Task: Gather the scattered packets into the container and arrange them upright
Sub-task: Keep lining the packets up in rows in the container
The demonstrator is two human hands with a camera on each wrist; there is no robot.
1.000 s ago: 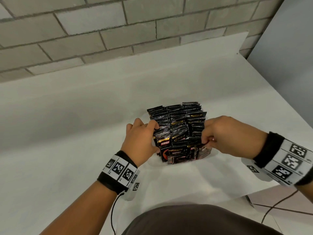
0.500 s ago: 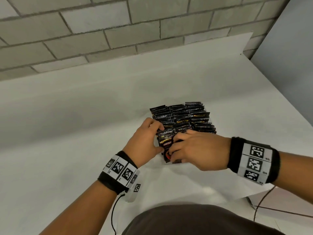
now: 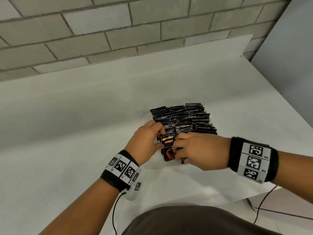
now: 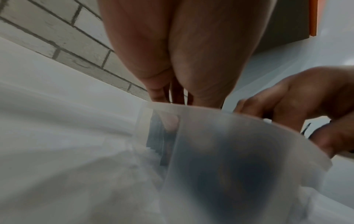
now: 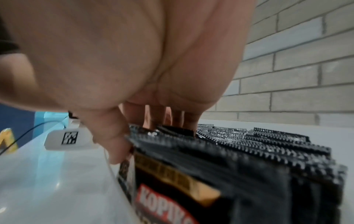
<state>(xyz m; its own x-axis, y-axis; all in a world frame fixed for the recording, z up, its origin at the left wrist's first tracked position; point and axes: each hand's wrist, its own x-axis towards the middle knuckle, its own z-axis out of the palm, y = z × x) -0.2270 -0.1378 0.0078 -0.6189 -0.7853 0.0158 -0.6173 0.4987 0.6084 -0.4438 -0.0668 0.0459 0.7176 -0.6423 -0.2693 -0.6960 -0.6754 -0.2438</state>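
The packets stand on end, packed in rows in the translucent container near the desk's right front edge. Both hands meet at the row nearest the person: the left hand pinches the front packet, and the right hand curls its fingers over the neighbouring tops.

I see black glossy packets with serrated tops, standing upright in tight rows, filling a translucent container on the white desk, nearest packet facing me, red Kopiko label, gold band
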